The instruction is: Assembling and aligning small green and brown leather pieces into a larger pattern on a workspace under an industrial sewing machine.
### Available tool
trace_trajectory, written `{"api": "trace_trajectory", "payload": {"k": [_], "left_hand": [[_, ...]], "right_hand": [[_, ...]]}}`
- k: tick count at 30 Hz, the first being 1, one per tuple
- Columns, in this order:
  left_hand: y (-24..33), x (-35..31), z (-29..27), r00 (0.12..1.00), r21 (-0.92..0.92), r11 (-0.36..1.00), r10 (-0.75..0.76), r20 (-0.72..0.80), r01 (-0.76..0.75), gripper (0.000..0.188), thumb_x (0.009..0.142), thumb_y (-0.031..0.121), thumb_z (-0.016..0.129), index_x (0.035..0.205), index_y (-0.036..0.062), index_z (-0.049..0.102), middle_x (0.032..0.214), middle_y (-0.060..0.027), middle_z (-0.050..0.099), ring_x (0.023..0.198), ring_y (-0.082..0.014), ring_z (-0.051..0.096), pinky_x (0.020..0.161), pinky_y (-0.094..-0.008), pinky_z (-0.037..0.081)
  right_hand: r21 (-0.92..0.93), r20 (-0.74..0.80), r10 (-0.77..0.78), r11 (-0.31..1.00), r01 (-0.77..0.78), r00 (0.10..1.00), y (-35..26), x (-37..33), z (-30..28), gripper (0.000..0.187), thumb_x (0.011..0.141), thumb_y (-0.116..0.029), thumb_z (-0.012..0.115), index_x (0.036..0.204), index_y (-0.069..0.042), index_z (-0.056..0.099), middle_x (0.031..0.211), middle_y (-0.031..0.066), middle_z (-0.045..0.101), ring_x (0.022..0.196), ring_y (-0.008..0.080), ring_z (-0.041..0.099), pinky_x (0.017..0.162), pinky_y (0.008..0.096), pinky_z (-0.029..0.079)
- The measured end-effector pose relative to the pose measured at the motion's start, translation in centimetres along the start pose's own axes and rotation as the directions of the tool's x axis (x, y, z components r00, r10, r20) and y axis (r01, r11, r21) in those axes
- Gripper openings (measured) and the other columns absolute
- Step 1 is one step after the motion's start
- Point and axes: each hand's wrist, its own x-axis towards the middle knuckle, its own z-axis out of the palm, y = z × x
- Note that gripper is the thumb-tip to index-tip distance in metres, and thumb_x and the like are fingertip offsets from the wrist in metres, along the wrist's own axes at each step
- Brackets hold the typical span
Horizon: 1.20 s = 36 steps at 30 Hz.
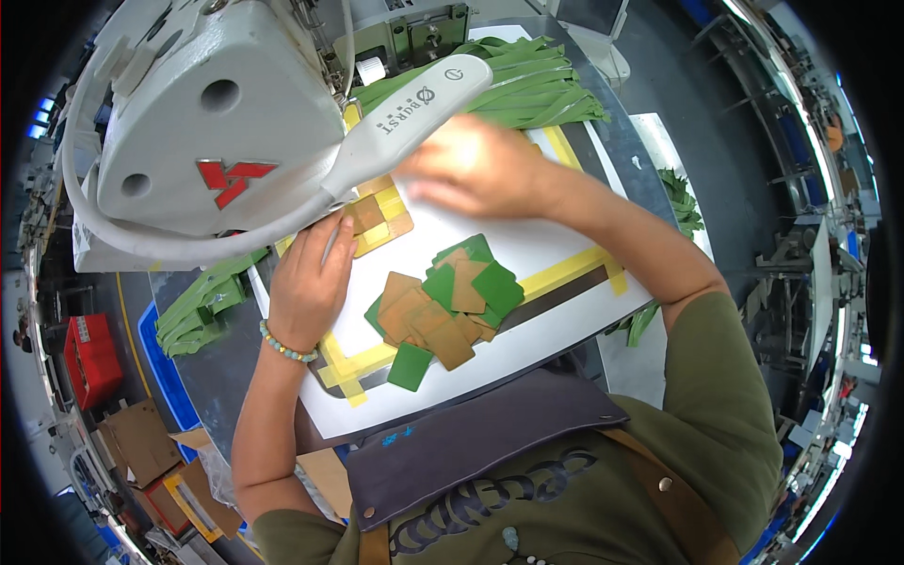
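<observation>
My left hand [311,282] lies fairly flat, fingers stretched forward, with the fingertips at the left edge of a small brown board with yellow tape [381,226]. The lamp partly hides that board. My right hand [480,169] is above the white work surface, right of the board. It is smeared by motion, and the lamp's head covers part of it, so its fingers and anything in them cannot be made out. Nearer to me is a loose, overlapping pile of brown square patches [443,334] and green square patches [411,367] with rounded corners.
A large white sewing machine [226,122] fills the upper left. Its grey gooseneck lamp [405,118] reaches over the work. Bundled green strips [556,89] lie at the back, with more green strips [202,306] at the left. Yellow tape [565,273] borders the white sheet [377,414].
</observation>
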Motion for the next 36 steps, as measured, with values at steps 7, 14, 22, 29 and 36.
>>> {"api": "trace_trajectory", "payload": {"k": [7, 14, 22, 29, 36], "left_hand": [[-0.4, 0.0, 0.0, 0.999, 0.001, 0.999, 0.044, 0.021, -0.044, 0.026, 0.091, 0.004, 0.076, 0.115, -0.0042, 0.073, 0.123, -0.0157, 0.074, 0.103, -0.0296, 0.072, 0.089, -0.0384, 0.06], [-0.1, 0.2, -0.2, 0.998, 0.008, 0.998, 0.062, -0.029, -0.062, 0.026, 0.089, 0.002, 0.077, 0.114, -0.0036, 0.073, 0.125, -0.0139, 0.075, 0.098, -0.0275, 0.072, 0.083, -0.0366, 0.059], [-0.3, -0.1, -0.5, 0.999, -0.023, 0.999, 0.048, -0.019, -0.048, 0.026, 0.089, 0.001, 0.078, 0.114, -0.0043, 0.073, 0.126, -0.0145, 0.075, 0.09, -0.0278, 0.072, 0.077, -0.0366, 0.058], [-0.4, -0.2, -0.4, 0.997, -0.033, 0.998, 0.055, -0.061, -0.057, 0.027, 0.087, 0.0, 0.079, 0.112, -0.0038, 0.073, 0.124, -0.0147, 0.075, 0.088, -0.0281, 0.072, 0.075, -0.0369, 0.058], [-0.7, -0.5, -0.3, 0.997, -0.07, 0.996, 0.056, -0.044, -0.059, 0.027, 0.086, 0.001, 0.079, 0.112, -0.0026, 0.073, 0.122, -0.014, 0.075, 0.085, -0.0273, 0.071, 0.072, -0.0363, 0.057]], "right_hand": [[-0.187, -0.044, 0.14, 0.971, -0.146, 0.989, 2.4, 0.3, -3.6, 0.017, 0.091, -0.021, 0.077, 0.101, -0.008, 0.079, 0.113, 0.0025, 0.074, 0.105, 0.0258, 0.067, 0.085, 0.0434, 0.056], [-0.161, -0.049, 0.16, 0.973, -0.166, 0.986, 3.9, -1.0, -2.0, 0.014, 0.096, -0.02, 0.073, 0.099, -0.008, 0.078, 0.088, 0.0033, 0.072, 0.083, 0.0252, 0.066, 0.076, 0.0391, 0.055], [0.516, -0.015, 0.536, 0.727, -0.452, 0.844, 2.3, 0.5, -5.3, 0.019, 0.107, -0.02, 0.063, 0.112, -0.004, 0.072, 0.089, 0.0036, 0.073, 0.072, 0.0085, 0.064, 0.068, 0.0308, 0.054], [0.41, 0.396, 0.473, 0.676, -0.612, 0.787, 1.1, 0.9, -2.8, 0.02, 0.104, -0.019, 0.06, 0.104, -0.002, 0.07, 0.075, 0.0088, 0.064, 0.065, 0.0167, 0.057, 0.069, 0.0363, 0.052], [0.203, 0.414, 0.425, 0.819, -0.536, 0.805, 1.5, 1.4, -1.2, 0.02, 0.099, -0.018, 0.058, 0.1, -0.002, 0.071, 0.081, 0.0138, 0.07, 0.073, 0.0258, 0.063, 0.075, 0.0412, 0.053]]}}
